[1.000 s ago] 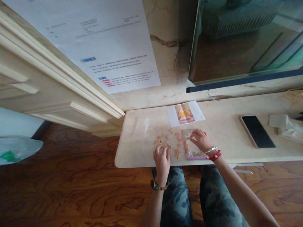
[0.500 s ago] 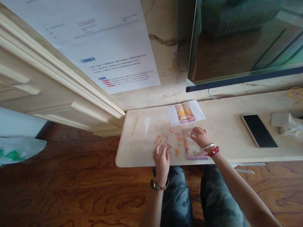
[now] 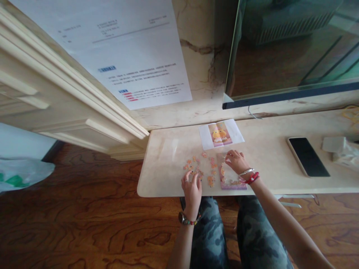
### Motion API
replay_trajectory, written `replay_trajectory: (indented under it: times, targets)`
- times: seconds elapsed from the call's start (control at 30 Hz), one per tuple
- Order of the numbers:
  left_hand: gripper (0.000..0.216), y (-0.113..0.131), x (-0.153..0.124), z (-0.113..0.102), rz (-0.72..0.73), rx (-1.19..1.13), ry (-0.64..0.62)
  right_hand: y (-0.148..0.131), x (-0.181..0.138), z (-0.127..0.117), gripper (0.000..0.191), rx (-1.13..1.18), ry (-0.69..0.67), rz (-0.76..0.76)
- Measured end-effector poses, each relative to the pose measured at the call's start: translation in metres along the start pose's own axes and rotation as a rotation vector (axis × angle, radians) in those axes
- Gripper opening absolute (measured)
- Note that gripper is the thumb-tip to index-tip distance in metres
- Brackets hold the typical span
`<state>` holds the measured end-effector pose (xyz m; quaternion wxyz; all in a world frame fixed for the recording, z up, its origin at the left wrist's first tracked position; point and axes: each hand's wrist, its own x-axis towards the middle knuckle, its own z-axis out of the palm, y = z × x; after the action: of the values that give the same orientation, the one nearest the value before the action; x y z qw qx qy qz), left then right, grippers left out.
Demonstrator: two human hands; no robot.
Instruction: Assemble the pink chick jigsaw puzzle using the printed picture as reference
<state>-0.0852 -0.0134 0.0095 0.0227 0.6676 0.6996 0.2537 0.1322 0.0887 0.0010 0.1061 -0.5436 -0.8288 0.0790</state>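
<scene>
A small pink jigsaw board (image 3: 227, 180) lies near the front edge of the pale marble table (image 3: 168, 149). My right hand (image 3: 237, 161) rests on its top part, fingers bent and pressed down on the pieces there. Several loose pink and orange puzzle pieces (image 3: 196, 166) are scattered to the left of the board. My left hand (image 3: 192, 187) sits at the table's front edge with its fingertips curled onto the nearest loose pieces; I cannot make out whether it holds one. A printed reference picture (image 3: 220, 134) of a yellow figure lies just beyond the board.
A dark phone (image 3: 307, 156) lies face up on the right of the table, with a pale wrapped object (image 3: 336, 146) beyond it. A glass-fronted screen (image 3: 291, 52) and a paper sheet (image 3: 117, 48) are on the wall. A plastic bag (image 3: 19, 173) lies on the wooden floor at left.
Almost nothing differs: my right hand has shifted slightly toward the top of the board, and my left hand stays at the loose pieces.
</scene>
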Motion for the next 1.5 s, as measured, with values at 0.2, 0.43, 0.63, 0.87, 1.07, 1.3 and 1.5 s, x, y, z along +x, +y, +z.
replay_trajectory:
  times: [0.2,0.43,0.63,0.87,1.07,1.3,1.5]
  targets:
    - [0.028,0.025,0.013,0.006,0.113,0.001,-0.09,-0.001,0.0,0.0,0.013,-0.019,-0.005,-0.02]
    - [0.04,0.062,0.041,0.031,0.299,0.041,-0.229,0.002,-0.002,0.003,0.014,-0.033,0.011,-0.012]
    - [0.039,0.06,0.042,0.041,0.319,0.062,-0.257,0.005,-0.007,0.007,0.017,-0.012,0.05,-0.042]
    - [0.037,0.058,0.038,0.044,0.304,0.031,-0.232,0.003,-0.011,0.013,0.021,-0.001,0.104,-0.031]
    - [0.034,0.061,0.039,0.043,0.318,0.014,-0.258,0.002,-0.013,0.013,0.02,0.032,0.112,-0.008]
    - [0.03,0.066,0.041,0.042,0.296,0.048,-0.292,-0.006,-0.019,0.008,0.024,0.016,0.05,-0.004]
    - [0.033,0.064,0.044,0.043,0.245,-0.015,-0.291,0.003,-0.039,0.01,0.026,0.217,0.307,0.086]
